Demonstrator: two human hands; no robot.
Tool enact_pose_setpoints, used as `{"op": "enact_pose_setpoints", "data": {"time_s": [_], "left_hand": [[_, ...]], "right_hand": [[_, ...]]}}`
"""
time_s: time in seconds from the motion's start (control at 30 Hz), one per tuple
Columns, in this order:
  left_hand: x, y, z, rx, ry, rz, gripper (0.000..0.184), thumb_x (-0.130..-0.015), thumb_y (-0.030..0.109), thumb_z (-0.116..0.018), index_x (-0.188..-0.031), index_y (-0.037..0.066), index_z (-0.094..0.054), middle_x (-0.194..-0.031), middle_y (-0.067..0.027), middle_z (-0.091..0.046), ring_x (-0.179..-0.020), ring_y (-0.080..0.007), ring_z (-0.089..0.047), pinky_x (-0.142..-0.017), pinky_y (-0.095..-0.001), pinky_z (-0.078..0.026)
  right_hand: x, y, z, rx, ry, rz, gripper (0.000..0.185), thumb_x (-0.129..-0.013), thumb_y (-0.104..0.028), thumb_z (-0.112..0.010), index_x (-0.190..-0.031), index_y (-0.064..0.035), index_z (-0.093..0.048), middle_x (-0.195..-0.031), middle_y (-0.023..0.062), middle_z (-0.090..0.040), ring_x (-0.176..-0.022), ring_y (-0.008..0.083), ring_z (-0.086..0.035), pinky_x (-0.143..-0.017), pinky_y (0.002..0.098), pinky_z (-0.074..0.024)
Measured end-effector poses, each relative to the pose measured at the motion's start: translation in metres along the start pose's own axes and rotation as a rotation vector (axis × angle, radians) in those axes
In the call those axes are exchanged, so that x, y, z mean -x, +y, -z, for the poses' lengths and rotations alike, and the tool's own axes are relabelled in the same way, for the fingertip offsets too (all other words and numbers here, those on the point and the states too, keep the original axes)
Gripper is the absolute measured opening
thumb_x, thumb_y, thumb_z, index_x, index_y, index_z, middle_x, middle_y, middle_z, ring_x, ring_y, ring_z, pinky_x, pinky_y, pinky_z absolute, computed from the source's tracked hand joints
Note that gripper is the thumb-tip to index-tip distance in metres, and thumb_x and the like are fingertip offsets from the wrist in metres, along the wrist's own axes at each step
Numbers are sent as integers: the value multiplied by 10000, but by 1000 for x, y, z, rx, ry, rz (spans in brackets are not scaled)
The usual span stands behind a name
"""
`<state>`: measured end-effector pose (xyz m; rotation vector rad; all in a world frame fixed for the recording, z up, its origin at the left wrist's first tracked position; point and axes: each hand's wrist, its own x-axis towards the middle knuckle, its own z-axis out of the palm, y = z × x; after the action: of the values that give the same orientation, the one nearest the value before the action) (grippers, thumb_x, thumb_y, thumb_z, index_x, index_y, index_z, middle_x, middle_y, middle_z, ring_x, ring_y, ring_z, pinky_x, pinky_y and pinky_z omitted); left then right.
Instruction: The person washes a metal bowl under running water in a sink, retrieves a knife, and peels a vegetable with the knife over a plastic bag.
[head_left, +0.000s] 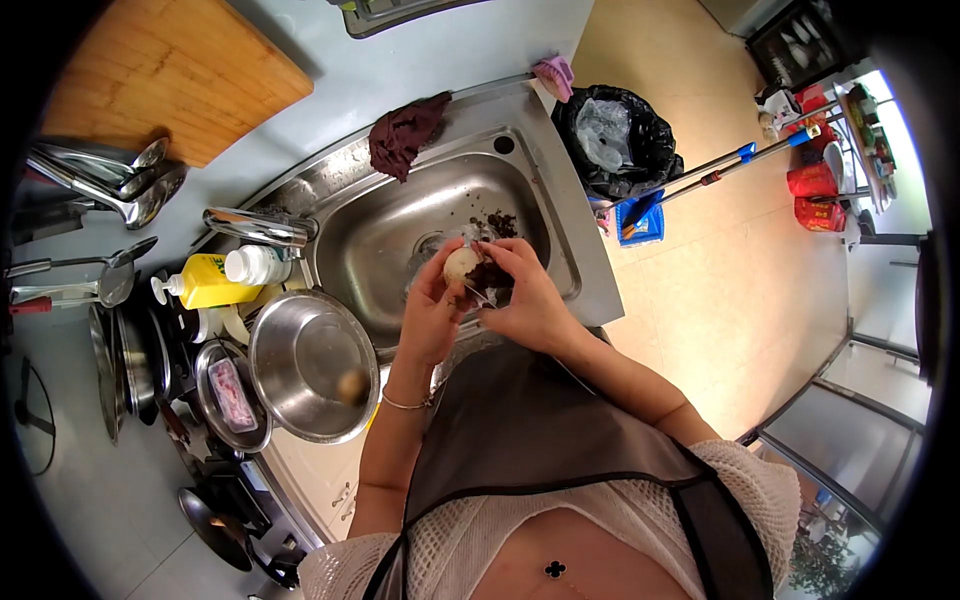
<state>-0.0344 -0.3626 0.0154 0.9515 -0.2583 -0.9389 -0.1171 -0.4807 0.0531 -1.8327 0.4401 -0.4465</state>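
Egg [462, 264], one, pale with dark crust, was gripped in the fingers of left hand [432, 308] and right hand [530, 300] over one sink [375, 225], two bottles [218, 279] stood nearby, writing too small to read.

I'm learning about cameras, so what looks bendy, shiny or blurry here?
Head view: dark curved edges and bending lines, probably a wide lens; bright glare on the floor; shiny patches in the sink; a blurry brownish lump in the metal bowl.
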Motion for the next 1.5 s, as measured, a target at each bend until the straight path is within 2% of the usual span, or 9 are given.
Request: {"op": "enact_pose_setpoints", "data": {"time_s": [0.13, 0.2, 0.47, 0.57, 0.77, 1.1, 1.3, 1.37, 1.5], "left_hand": [[3, 8, 8, 52, -43, 52, 558, -801, 248, -590, -1263, 38, -359, -1171, -53, -476, -989, -146, -517, -787, -261, -468], [4, 8, 14, 9, -158, 67, 557, -786, 219, -614, -1252, 30, -375, -1178, -53, -471, -1003, -144, -506, -811, -270, -455], [-3, 3, 10, -189, -20, -123, 502, -774, 114, -637, -1219, 24, -424, -1042, -42, -538, -904, -107, -518, -754, -224, -432], [-2, 6, 11, -107, -61, -51, 487, -776, 110, -632, -1208, 14, -429, -1037, -49, -540, -921, -122, -522, -782, -243, -437], [-5, 4, 3, 57, 40, 39, 490, -791, 189, -612, -1203, 2, -422, -1090, -74, -521, -979, -172, -526, -830, -321, -471], [-2, 4, 7, 6, -7, 4, 446, -834, 164, -544, -1230, 15, -402, -1100, -78, -513, -988, -167, -520, -826, -320, -475], [-1, 2, 5, 35, -4, 7, 468, -833, 198, -550, -1237, 17, -398, -1121, -70, -498, -997, -154, -503, -835, -322, -462], [-3, 0, 7, -61, 15, -18, 479, -830, 205, -554, -1241, 18, -393, -1123, -70, -497, -1007, -155, -499, -846, -320, -455], [-6, 2, 16, 7, -144, -13, 512, -823, 245, -562, -1238, 0, -388, -1153, -63, -484, -1052, -162, -476, -864, -307, -415]], "right_hand": [[-6, 5, 13, -141, -157, -128, 473, -586, 33, -567, -1059, 17, -560, -939, 86, -501, -899, 151, -506, -790, 232, -402], [-9, 16, 14, -324, -183, -252, 416, -579, 33, -577, -995, 24, -586, -903, 115, -530, -884, 218, -534, -791, 279, -419], [-7, 1, 7, -230, -24, -167, 408, -561, 47, -556, -967, 52, -591, -927, 113, -541, -924, 192, -526, -791, 239, -405], [-17, 16, 20, -465, -227, -398, 435, -537, 44, -557, -971, 63, -581, -1024, 126, -515, -914, 202, -532, -793, 251, -408], [-6, 8, 3, -149, -57, -99, 519, -557, 43, -546, -1076, 29, -526, -1079, 124, -488, -1017, 221, -501, -893, 278, -374], [-6, 12, 8, -121, -92, -121, 525, -544, 5, -589, -1066, 30, -534, -990, 141, -493, -919, 263, -516, -819, 306, -416], [-10, 16, 10, -477, -185, -382, 503, -546, 25, -577, -1049, 7, -564, -963, 117, -497, -903, 204, -527, -790, 274, -427], [-6, 13, 1, -322, -29, -134, 465, -549, 39, -563, -1011, 6, -597, -953, 98, -499, -906, 181, -521, -776, 260, -421], [-8, 6, 4, -244, 16, -115, 417, -559, 44, -550, -971, 19, -610, -930, 95, -509, -902, 181, -522, -783, 257, -417]]}}
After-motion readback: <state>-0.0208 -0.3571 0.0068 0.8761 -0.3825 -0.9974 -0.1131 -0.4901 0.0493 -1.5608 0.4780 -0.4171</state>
